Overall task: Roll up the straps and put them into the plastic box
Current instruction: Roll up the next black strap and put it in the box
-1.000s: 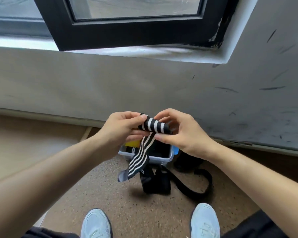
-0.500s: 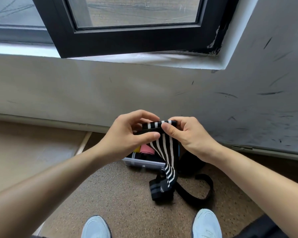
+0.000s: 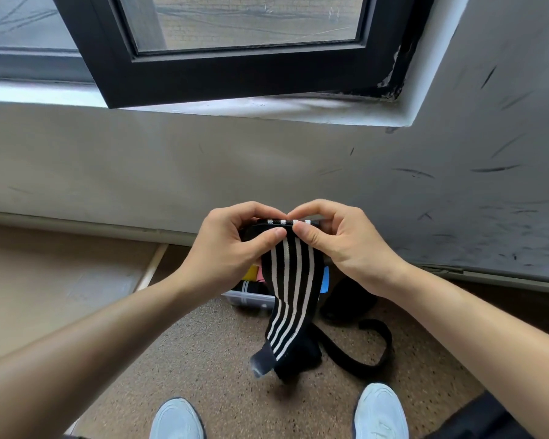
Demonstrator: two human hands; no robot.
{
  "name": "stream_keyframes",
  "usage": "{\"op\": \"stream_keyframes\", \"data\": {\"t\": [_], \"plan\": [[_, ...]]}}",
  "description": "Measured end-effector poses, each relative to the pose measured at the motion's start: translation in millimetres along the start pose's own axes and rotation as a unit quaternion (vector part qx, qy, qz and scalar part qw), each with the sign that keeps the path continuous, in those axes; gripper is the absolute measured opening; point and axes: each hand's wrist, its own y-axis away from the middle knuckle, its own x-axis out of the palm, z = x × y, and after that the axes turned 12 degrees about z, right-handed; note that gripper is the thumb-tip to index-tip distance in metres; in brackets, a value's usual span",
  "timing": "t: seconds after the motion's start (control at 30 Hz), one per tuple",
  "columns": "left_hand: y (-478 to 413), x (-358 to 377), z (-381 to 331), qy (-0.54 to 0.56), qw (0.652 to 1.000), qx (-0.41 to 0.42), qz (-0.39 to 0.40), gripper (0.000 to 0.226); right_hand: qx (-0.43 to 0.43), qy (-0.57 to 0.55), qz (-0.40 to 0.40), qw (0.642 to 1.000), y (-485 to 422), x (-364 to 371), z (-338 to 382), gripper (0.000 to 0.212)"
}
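A black strap with white stripes [image 3: 290, 289] hangs from both hands, its top end rolled between the fingers and its grey tab end dangling near the floor. My left hand [image 3: 232, 248] pinches the roll from the left with thumb and fingers. My right hand [image 3: 339, 242] pinches it from the right, thumb on the front. Below and behind the strap sits the clear plastic box [image 3: 251, 300], mostly hidden, with yellow, pink and striped rolls inside. A plain black strap [image 3: 358, 353] lies looped on the floor beside it.
The box stands on brown speckled carpet close to a scuffed white wall under a black-framed window [image 3: 235, 71]. My two pale shoes [image 3: 379, 413] are at the bottom edge. A tan floor area lies to the left.
The striped strap has turned from a sideways roll to hang straight down flat. Both hands have closed together on its top, and the view has tilted slightly down.
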Motion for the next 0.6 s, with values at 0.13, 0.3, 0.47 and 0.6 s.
{"op": "stream_keyframes", "data": {"t": [0.13,0.3,0.47,0.6], "plan": [[0.7,0.9,4.5,-0.019,1.0,-0.009,-0.007,0.012,-0.012,-0.054,-0.022,0.998,1.7,3.6,-0.6,0.013],[1.2,1.1,1.5,0.055,0.997,-0.049,0.01,0.011,-0.018,-0.082,-0.01,0.996,3.0,3.9,1.3,0.011],[1.7,1.7,-1.4,0.132,0.987,-0.08,0.044,0.022,-0.039,-0.057,0.001,0.998,1.0,-1.1,1.5,0.013],[-4.9,-0.1,-5.4,0.123,0.989,-0.081,0.026,0.022,-0.046,-0.025,0.01,0.999,-2.4,-4.6,3.3,0.015]]}}
